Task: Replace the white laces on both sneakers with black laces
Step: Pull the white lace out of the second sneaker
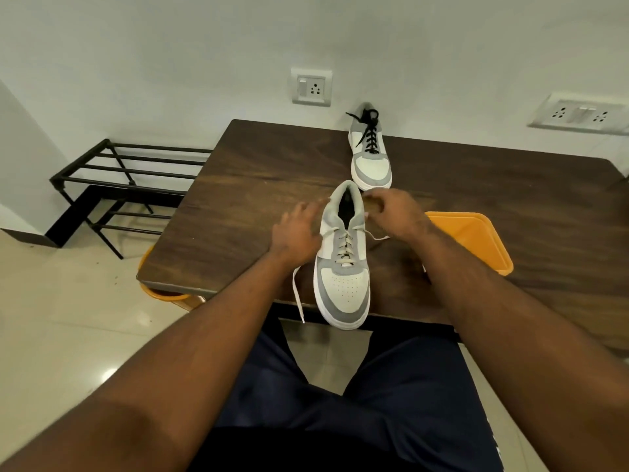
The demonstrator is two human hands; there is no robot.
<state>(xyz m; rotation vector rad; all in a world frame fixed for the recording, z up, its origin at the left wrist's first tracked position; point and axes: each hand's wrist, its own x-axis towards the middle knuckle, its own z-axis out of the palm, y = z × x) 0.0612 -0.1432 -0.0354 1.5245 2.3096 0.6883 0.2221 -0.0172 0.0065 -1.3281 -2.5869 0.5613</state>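
The near sneaker (pixel 343 267) stands at the counter (pixel 238 199) front edge, white lace (pixel 344 245) soft and limp; left hand (pixel 297 233) rests open beside it; right hand (pixel 391 212) pinches the lace end; best pulled near eyelets.

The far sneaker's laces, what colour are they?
Black; the far sneaker's laces show clearly in the head view.

left hand (pixel 299 229): fingers spread, relaxed | right hand (pixel 394 212): fingers curled, pinching
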